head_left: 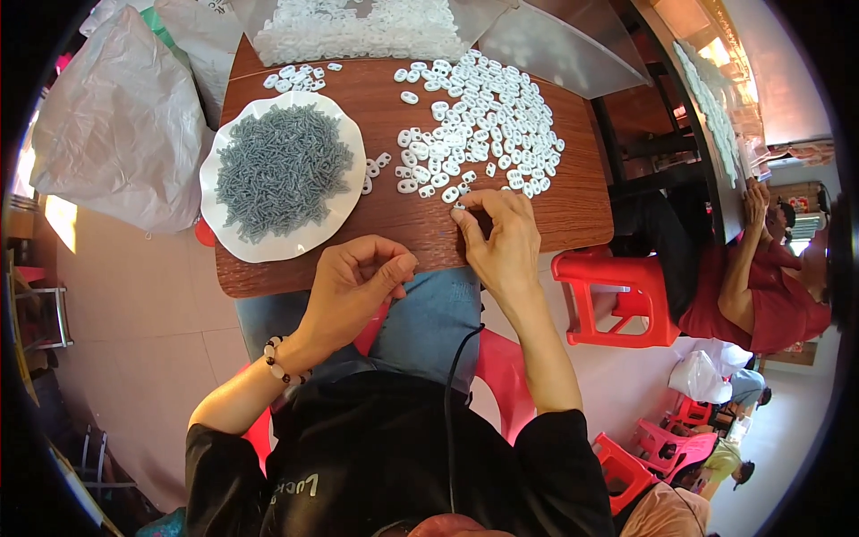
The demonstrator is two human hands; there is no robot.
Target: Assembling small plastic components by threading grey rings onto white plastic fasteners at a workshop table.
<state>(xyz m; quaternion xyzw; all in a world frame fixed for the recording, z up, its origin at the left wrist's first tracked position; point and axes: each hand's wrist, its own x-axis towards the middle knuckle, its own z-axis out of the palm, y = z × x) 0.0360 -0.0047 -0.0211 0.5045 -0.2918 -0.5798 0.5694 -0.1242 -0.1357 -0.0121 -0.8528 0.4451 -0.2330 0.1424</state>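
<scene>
Two bare hands work at the near edge of a brown wooden table (573, 215), one picking a part, the other curled shut.

The right hand (501, 237) pinches its fingertips on one small white plastic oval ring (460, 205) at the near fringe of the scattered pile of white rings (483, 116); the left hand (358, 282) is closed in a loose fist just off the table's near edge, and whether it holds anything I cannot tell. The step looks like picking up a ring; the next move probably calls for a grey screw-like piece from the heap (282, 170) on the white scalloped plate (268, 246) on the left (the pieces are too small to identify surely). The far clear bag of rings (358, 31) is cut off at the frame's top, and the left palm is hidden.
</scene>
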